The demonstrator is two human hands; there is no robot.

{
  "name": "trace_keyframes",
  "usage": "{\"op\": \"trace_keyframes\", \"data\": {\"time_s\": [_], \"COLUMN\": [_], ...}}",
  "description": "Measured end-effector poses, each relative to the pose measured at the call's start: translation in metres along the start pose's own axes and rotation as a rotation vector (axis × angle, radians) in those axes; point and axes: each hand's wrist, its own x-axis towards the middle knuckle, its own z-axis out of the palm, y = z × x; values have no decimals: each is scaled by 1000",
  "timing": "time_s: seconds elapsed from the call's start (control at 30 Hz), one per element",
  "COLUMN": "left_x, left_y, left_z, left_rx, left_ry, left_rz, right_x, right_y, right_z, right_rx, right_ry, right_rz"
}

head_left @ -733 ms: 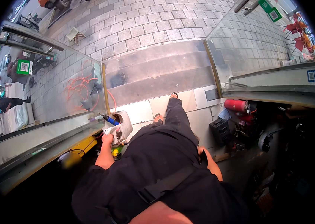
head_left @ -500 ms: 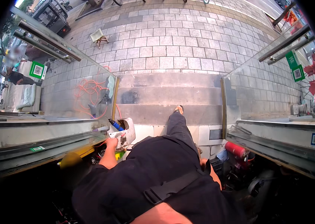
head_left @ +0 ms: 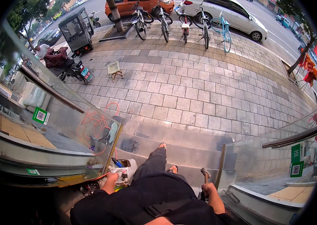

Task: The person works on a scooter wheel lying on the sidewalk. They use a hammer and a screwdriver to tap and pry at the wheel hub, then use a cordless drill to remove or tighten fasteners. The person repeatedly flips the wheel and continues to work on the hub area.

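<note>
My left hand (head_left: 112,177) grips a scuffed white plastic container (head_left: 127,168) holding tools, among them a blue and black tool (head_left: 117,162). My right hand (head_left: 209,188) is closed on a hammer (head_left: 205,173), its short wooden handle rising beside my hip. My sandaled feet are on concrete steps (head_left: 181,148) between two glass door panels (head_left: 57,131).
Paving (head_left: 181,93) bears a small folding stool (head_left: 114,69), a looped orange hose (head_left: 98,116) and a maroon-covered scooter (head_left: 57,60) with a person (head_left: 40,51) beside it. Several parked bicycles (head_left: 184,28), a grey enclosed three-wheeler (head_left: 74,33), cars and trees line the street.
I have advanced through the doorway onto the steps, bringing more of the street into view. The hammer has come into view in my right hand; the container moved along with my left.
</note>
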Motion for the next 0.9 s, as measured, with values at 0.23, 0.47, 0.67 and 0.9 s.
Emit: {"op": "trace_keyframes", "data": {"time_s": [0.23,0.47,0.67,0.9], "left_x": [145,129,143,207], "left_y": [53,151,224,265], "left_z": [55,86,69,96], "left_rx": [842,-34,-257,-175], "left_ry": [-40,101,136,136], "left_rz": [316,-81,-82,-74], "right_x": [-17,72,128,275], "right_y": [-100,-198,-293,-414], "right_z": [-33,-45,-70,-91], "right_rx": [100,-17,-121,-179], "right_ry": [-75,-86,-107,-110], "right_rz": [25,-56,-179,-359]}}
